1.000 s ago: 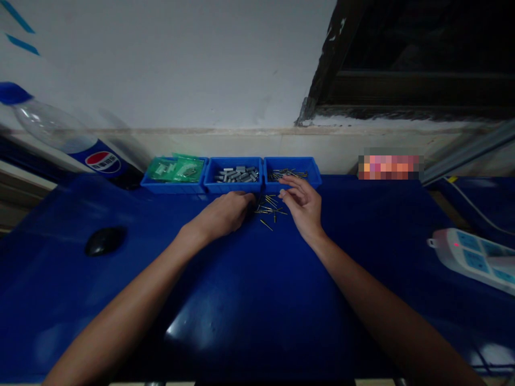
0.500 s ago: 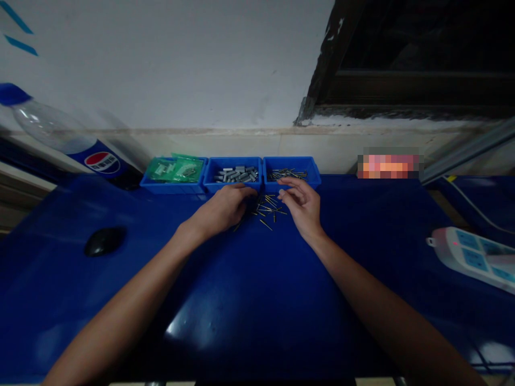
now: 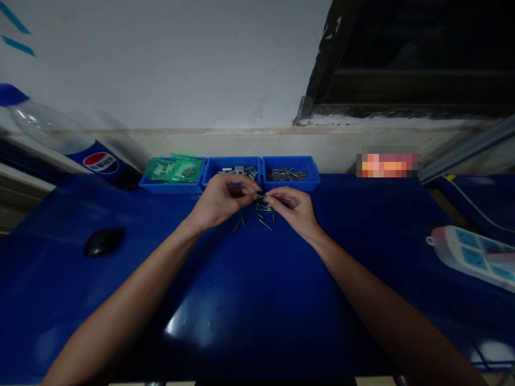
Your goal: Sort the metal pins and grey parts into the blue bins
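Note:
My left hand is closed in a pinch, its thumb and fingertips meeting my right hand above the table. Between the two sets of fingertips a thin metal pin shows, with both hands pinching at it; its ends are hidden by the fingers. Below lie several loose slim metal pins, brass and grey in tone, scattered on the blue table. Just behind my right hand, a blue bin holds more such pins. Behind my left hand, the middle blue bin contains grey block-like pieces.
At the left of the row, another blue bin holds green plastic packets. A Pepsi bottle and a black mouse are on the left. A white power strip lies at right. The wall rises behind the bins.
My left hand has lifted from the table and moved right, its fingertips now meeting those of my right hand. My right hand has come slightly down and left, closing into a pinch.

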Demonstrator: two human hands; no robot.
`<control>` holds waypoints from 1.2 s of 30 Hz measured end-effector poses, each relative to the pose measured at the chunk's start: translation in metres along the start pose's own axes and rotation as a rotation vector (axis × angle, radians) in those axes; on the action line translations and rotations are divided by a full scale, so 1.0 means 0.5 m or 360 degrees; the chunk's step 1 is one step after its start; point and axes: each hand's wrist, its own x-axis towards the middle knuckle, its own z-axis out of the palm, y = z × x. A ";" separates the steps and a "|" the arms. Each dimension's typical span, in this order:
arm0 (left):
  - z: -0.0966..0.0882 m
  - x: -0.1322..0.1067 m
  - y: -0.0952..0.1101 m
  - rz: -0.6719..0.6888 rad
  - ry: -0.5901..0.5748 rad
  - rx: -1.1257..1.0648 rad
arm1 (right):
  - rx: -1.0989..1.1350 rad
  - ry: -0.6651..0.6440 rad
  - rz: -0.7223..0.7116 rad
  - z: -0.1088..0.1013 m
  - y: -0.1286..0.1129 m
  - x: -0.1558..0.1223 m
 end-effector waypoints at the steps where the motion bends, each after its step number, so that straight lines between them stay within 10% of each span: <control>1: 0.000 0.000 -0.001 -0.0010 0.0001 -0.0008 | 0.0030 -0.0020 0.0013 -0.001 0.001 0.001; 9: -0.003 0.000 -0.011 0.0042 -0.0113 0.0241 | 0.0112 0.0050 0.0086 -0.006 0.003 0.005; 15: -0.029 -0.002 -0.021 0.0155 -0.0408 0.0862 | 0.0001 0.0755 -0.0049 -0.006 0.008 0.009; 22: -0.027 -0.014 -0.026 0.0026 -0.0673 0.1050 | -0.0152 0.0703 -0.0054 -0.006 0.007 0.007; 36: -0.001 -0.006 -0.031 0.0111 -0.0330 0.0707 | -0.0091 0.0628 -0.0053 -0.002 -0.001 0.006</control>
